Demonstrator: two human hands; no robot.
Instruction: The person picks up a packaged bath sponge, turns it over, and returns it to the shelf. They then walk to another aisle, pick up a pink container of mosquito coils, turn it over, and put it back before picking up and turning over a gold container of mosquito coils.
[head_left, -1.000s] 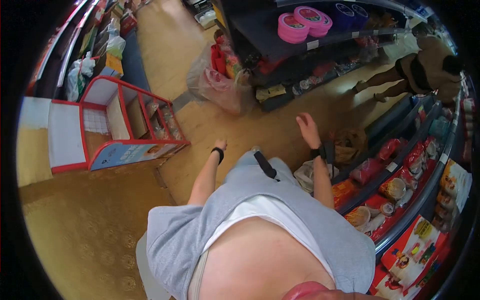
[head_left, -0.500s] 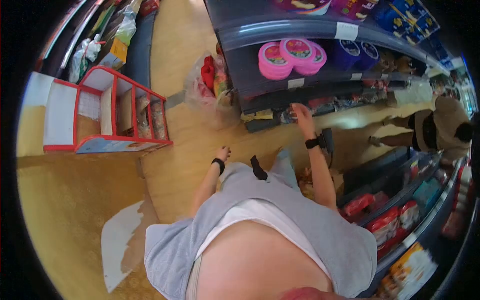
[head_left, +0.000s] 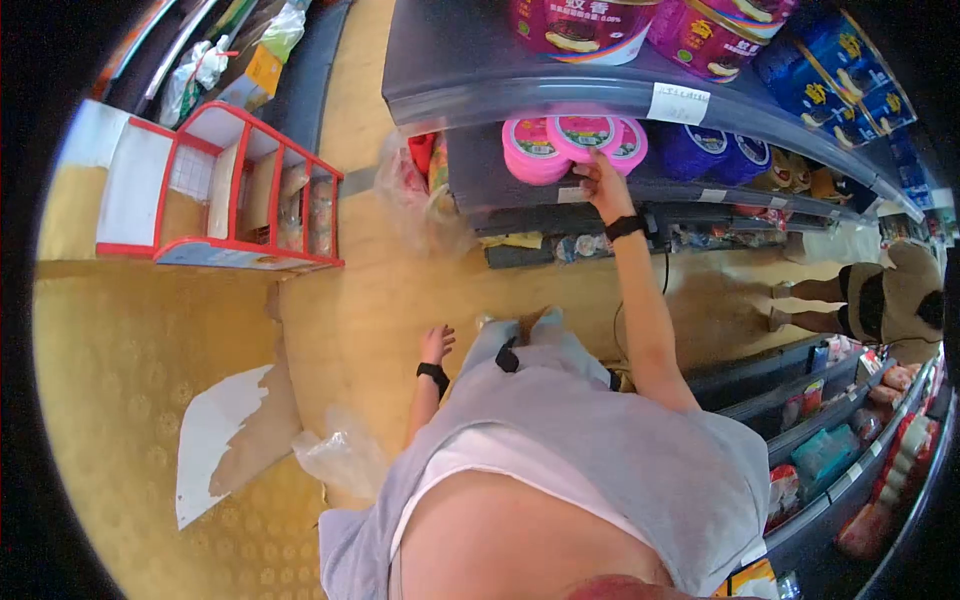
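The grey shelving (head_left: pixel 600 95) spans the top of the frame, with big red tins (head_left: pixel 640 22) and blue boxes (head_left: pixel 840 70) on its upper board. At upper left, a red display rack (head_left: pixel 225 190) stands on the yellow floor (head_left: pixel 130 340). Someone else bends over at the right edge (head_left: pixel 885 300). The pink round tubs (head_left: pixel 560 145) sit stacked on the lower shelf at upper centre. My right hand (head_left: pixel 604 185) reaches up with its fingers touching the rightmost pink tub; whether they grip it I cannot tell. My left hand (head_left: pixel 436 343) hangs loosely spread and empty, mid-frame.
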